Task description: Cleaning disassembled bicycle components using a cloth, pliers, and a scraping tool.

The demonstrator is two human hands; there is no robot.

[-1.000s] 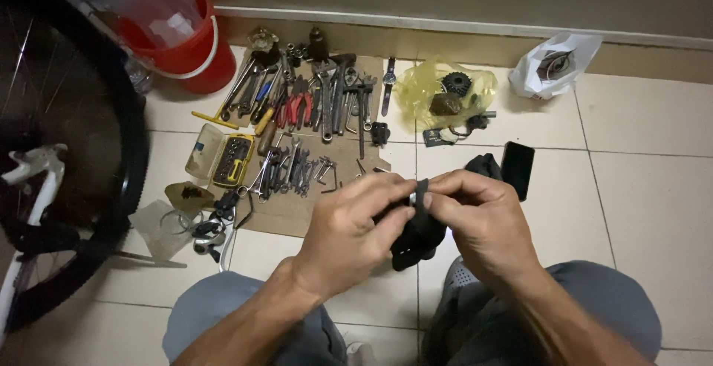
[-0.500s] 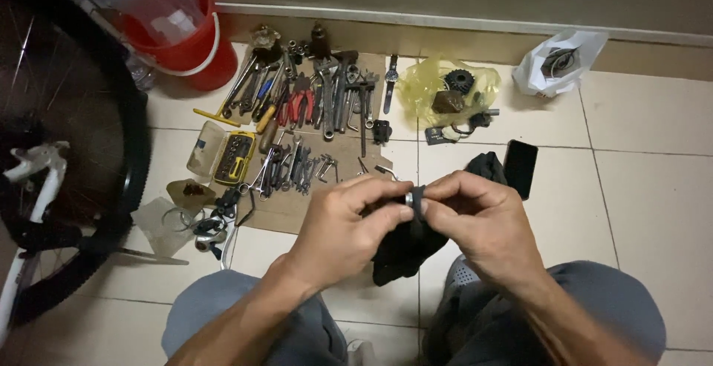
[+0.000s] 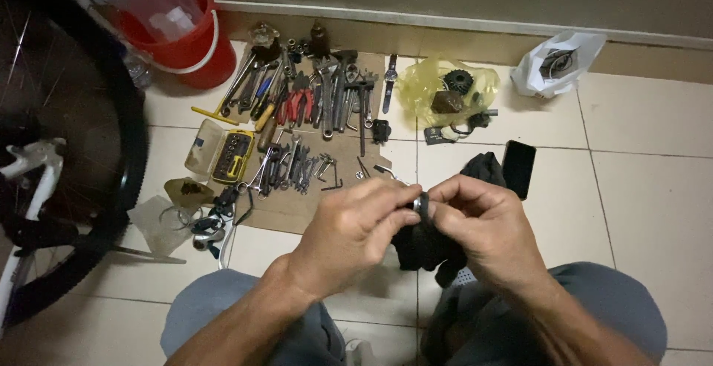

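My left hand [image 3: 355, 234] and my right hand [image 3: 481, 226] meet above my knees, fingertips pinched together on a small dark metal ring [image 3: 421, 205]. A black rag [image 3: 429, 247] hangs under both hands, and part of it shows beyond the right hand. Which hand bears the ring's weight I cannot tell; both touch it. Past the hands, several wrenches, pliers and other hand tools [image 3: 312, 113] lie on a piece of cardboard [image 3: 293, 214] on the tiled floor.
A bicycle wheel [image 3: 67, 158] with a white fork stands at the left. A red bucket [image 3: 189, 43] sits at the back left. A yellow plastic bag with a sprocket [image 3: 449, 91], a white bag [image 3: 557, 61], a black phone [image 3: 518, 169] and a socket case [image 3: 223, 154] lie on the floor.
Both hands have stayed together on the ring, fingers shifting slightly. The black rag hangs a little differently under them.
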